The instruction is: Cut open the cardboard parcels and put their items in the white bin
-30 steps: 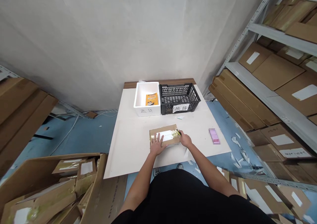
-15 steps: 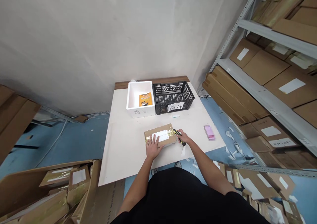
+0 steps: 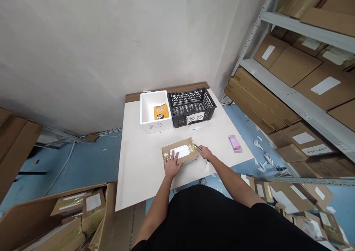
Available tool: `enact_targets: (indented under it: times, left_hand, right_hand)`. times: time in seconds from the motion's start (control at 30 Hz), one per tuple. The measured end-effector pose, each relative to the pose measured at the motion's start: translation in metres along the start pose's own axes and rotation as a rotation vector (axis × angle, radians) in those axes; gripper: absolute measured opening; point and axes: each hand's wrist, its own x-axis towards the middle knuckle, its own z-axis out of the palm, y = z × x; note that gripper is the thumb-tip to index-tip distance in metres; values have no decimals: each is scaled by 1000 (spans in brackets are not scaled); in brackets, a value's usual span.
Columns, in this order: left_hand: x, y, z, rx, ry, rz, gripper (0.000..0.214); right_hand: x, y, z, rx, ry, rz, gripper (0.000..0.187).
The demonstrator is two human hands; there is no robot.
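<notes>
A small taped cardboard parcel [image 3: 179, 149] with a white label lies near the front of the white table [image 3: 138, 162]. My left hand [image 3: 172, 164] rests flat on its near left part, fingers spread. My right hand [image 3: 205, 153] is closed round a small utility knife [image 3: 198, 146] with a yellow and black handle, its tip at the parcel's right edge.
At the back of the table stand a white foam box [image 3: 154, 112] holding an orange packet and a black plastic crate [image 3: 191, 107]. A pink item [image 3: 235, 143] lies at the right. Shelves of cartons [image 3: 291, 70] rise on the right; an open carton of parcels [image 3: 63, 217] sits lower left.
My right hand with the knife has shifted slightly along the parcel's right edge. My left hand stays on the parcel. The camera has turned a little to the right.
</notes>
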Motion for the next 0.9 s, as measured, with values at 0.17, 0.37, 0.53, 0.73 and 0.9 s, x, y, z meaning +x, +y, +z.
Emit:
enact_targets:
  times: [0.17,0.37,0.53,0.73,0.9]
  left_hand:
    - [0,1,-1,10,14,1,82]
    - [-3,3,-4,2,-7,3,80]
    - [8,2,-16,-18,-16,-15,79]
    - [49,-32,-53,-31,-102,-83,63]
    - [46,-46,-47,-23,-162,-239,71]
  right_hand:
    - [-14,1,-1,-55,-4,23,54]
    - [-33,21,-3,-77,-24,-23,43]
    - [-42,26,2,141,150,93,48]
    - [-32,-15,50,89,224,187,62]
    - [3,-52,38,-25,225,265,61]
